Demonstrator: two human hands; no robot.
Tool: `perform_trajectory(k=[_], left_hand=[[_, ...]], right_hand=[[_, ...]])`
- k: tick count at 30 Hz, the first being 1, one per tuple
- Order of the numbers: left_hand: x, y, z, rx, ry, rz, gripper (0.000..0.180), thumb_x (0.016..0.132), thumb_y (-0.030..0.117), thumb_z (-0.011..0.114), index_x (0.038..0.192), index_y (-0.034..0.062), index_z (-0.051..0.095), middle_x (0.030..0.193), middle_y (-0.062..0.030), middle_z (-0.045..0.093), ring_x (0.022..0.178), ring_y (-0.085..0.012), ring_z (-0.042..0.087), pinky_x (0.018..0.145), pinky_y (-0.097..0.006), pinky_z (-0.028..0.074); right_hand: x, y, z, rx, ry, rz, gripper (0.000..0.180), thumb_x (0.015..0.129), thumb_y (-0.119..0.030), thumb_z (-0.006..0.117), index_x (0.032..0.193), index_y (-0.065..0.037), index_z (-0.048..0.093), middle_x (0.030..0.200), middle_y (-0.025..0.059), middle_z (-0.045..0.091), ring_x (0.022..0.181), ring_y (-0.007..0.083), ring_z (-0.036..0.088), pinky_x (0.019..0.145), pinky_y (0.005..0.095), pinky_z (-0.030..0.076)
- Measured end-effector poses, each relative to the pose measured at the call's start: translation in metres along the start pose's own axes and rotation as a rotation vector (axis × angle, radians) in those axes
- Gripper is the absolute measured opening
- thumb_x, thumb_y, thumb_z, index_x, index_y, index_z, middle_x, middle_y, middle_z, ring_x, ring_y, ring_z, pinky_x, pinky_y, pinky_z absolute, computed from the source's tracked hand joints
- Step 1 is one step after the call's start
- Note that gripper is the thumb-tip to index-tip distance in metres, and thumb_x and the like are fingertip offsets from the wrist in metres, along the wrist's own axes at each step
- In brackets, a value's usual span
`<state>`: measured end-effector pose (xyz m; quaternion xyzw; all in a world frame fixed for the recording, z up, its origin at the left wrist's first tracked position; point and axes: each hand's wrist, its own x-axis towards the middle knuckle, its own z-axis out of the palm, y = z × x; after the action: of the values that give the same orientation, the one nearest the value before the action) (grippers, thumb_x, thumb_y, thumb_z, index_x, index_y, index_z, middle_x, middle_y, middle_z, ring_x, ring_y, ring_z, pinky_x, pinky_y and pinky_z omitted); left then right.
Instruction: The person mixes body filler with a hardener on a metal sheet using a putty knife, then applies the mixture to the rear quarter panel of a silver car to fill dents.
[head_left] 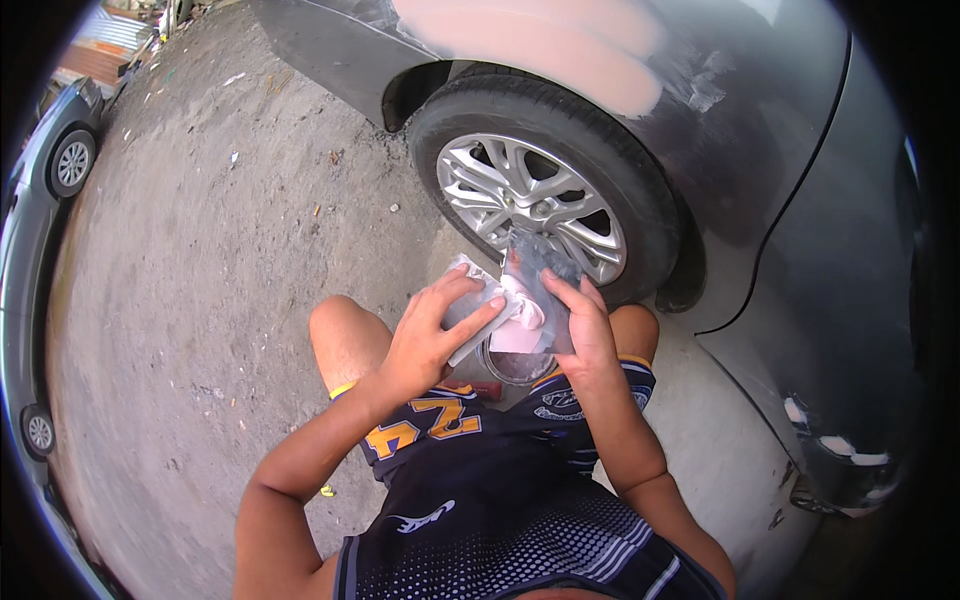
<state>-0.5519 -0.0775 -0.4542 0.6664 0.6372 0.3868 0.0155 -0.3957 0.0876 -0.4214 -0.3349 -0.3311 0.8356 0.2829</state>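
Note:
Over the gap between my knees, both hands work close together. My left hand pinches a flat, whitish putty spreader smeared with pale filler. In my right hand is a thin grey plate, gripped between thumb and fingers along its right side. A soft lump of pale pink putty lies on the plate, and the spreader's edge meets it there. Below the plate, a round can shows in part, its rim mostly hidden by the plate and my hands.
Just ahead stands a dark grey car's wheel, with a pink filled patch on the fender above it. Chipped whitish spots mark the panel at right. A red object lies by the can. Another car stands far left on rough ground.

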Motion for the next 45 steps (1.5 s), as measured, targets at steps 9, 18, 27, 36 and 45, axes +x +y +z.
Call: perform_trajectory(k=[9,18,27,36,45], left_hand=[[-0.011,-0.009,-0.038,-0.064,0.273,-0.337,0.071,0.079,-0.02,0.057,0.144,0.0084,0.058,0.14,-0.0214,0.054,0.131,-0.0391,0.056,0.108,-0.04,0.046],[0.029,0.017,-0.082,0.174,0.02,0.162,0.048,0.086,0.022,0.065,0.134,0.024,0.07,0.14,-0.0164,0.061,0.136,-0.0368,0.055,0.115,-0.053,0.04],[0.038,0.021,-0.095,0.342,-0.19,0.31,0.05,0.081,0.032,0.072,0.131,0.0342,0.071,0.145,-0.0071,0.061,0.14,-0.0307,0.053,0.117,-0.054,0.038],[0.026,0.006,-0.081,-0.425,0.018,-0.093,0.046,0.091,0.016,0.067,0.137,0.0164,0.067,0.141,-0.0142,0.061,0.132,-0.0306,0.06,0.107,-0.048,0.05],[0.016,0.033,-0.04,-1.605,0.315,-0.532,0.046,0.107,0.011,0.051,0.148,-0.0082,0.038,0.148,-0.0227,0.05,0.136,-0.0398,0.053,0.111,-0.062,0.049]], right_hand=[[0.025,-0.068,0.026,-0.191,-0.145,0.019,0.034,0.099,-0.012,0.065,0.129,0.001,0.06,0.12,0.0138,0.071,0.104,0.0219,0.072,0.092,0.036,0.057],[0.041,-0.072,0.036,-0.351,-0.242,0.018,0.039,0.095,-0.014,0.073,0.127,0.004,0.061,0.118,0.0144,0.07,0.104,0.0202,0.071,0.089,0.0334,0.058],[0.038,-0.079,0.028,-0.433,-0.276,0.026,0.04,0.095,-0.015,0.072,0.128,0.005,0.061,0.118,0.0147,0.071,0.104,0.0205,0.071,0.089,0.0332,0.058],[0.039,-0.083,0.018,-0.368,-0.291,0.17,0.038,0.094,-0.016,0.073,0.126,0.002,0.063,0.117,0.0124,0.071,0.105,0.0182,0.07,0.09,0.0332,0.056],[0.049,-0.063,0.002,-0.159,-0.224,0.09,0.03,0.099,-0.016,0.066,0.125,-0.001,0.065,0.117,0.0126,0.071,0.105,0.0212,0.071,0.093,0.0347,0.056]])
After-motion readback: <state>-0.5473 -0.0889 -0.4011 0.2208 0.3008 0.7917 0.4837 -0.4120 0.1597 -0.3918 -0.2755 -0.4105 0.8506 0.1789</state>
